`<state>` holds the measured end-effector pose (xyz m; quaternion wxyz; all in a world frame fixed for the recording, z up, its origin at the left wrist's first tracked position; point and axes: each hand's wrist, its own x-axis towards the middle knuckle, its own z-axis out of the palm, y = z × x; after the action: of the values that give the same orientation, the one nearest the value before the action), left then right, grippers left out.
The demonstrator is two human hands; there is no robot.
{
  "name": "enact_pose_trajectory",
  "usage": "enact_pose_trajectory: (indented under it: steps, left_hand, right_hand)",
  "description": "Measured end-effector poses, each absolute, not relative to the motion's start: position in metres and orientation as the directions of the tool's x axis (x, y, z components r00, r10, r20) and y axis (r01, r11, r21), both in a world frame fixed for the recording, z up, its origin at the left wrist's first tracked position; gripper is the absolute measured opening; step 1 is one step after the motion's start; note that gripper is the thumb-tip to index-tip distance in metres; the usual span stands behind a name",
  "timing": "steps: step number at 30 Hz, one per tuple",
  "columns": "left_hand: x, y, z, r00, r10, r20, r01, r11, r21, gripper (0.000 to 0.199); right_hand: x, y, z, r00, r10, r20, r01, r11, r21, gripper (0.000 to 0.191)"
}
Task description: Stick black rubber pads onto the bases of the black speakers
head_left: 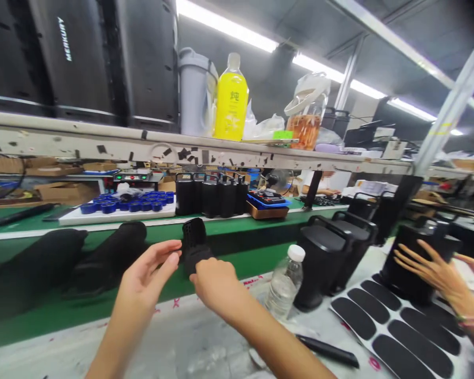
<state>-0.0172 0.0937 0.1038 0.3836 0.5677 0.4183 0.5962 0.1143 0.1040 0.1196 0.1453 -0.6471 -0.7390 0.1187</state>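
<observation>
Black plastic part (194, 245) was held up in both hands.
Right hand (215, 284) gripped its base; left hand (152, 271) pinched its side, steadying best close in.

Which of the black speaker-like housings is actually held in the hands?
The small perforated black housing, lifted above the green belt between left hand and right hand; the row of black housings stands untouched beyond.

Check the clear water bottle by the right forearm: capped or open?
Capped. The water bottle stands upright on the bench with its white cap on.
</observation>
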Motion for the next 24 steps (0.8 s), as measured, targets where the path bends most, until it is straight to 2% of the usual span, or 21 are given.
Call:
enact_pose_trajectory:
  steps: [3,5,7,10,13,18,21,24]
  left_hand:
    - [0.000,0.083,0.097,0.033,0.937,0.347,0.143,-0.348,0.927,0.050]
    - [0.016,0.074,0.093,0.119,0.934,0.338,0.230,-0.357,0.905,0.046]
    - [0.035,0.068,0.089,0.217,0.904,0.369,0.295,-0.421,0.858,0.037]
    - [0.064,0.066,0.085,0.315,0.852,0.418,0.325,-0.511,0.796,0.029]
    - [0.086,0.066,0.082,0.371,0.831,0.415,0.328,-0.535,0.779,0.027]
    - [0.087,0.034,0.070,0.487,0.821,0.298,0.353,-0.497,0.793,0.030]
    - [0.081,-0.002,0.057,0.467,0.874,0.134,0.381,-0.336,0.861,0.035]
    - [0.086,-0.028,0.043,0.430,0.901,0.050,0.303,-0.196,0.933,0.028]
  right_hand:
    - [0.195,0.052,0.163,-0.048,0.957,0.287,0.899,0.167,-0.406,0.032]
    - [0.257,0.043,0.180,0.158,0.878,0.452,0.916,0.041,-0.400,0.035]
    - [0.314,0.052,0.185,0.327,0.790,0.519,0.910,-0.115,-0.399,0.036]
    - [0.375,0.079,0.174,0.435,0.775,0.458,0.866,-0.223,-0.447,0.028]
    - [0.402,0.094,0.163,0.436,0.848,0.301,0.799,-0.211,-0.564,0.017]
    - [0.411,0.063,0.158,0.324,0.939,0.118,0.516,-0.070,-0.854,0.036]
    - [0.404,0.023,0.137,0.336,0.933,0.129,0.347,0.005,-0.938,0.046]
    - [0.391,-0.023,0.096,0.549,0.793,0.262,0.266,0.132,-0.955,0.056]
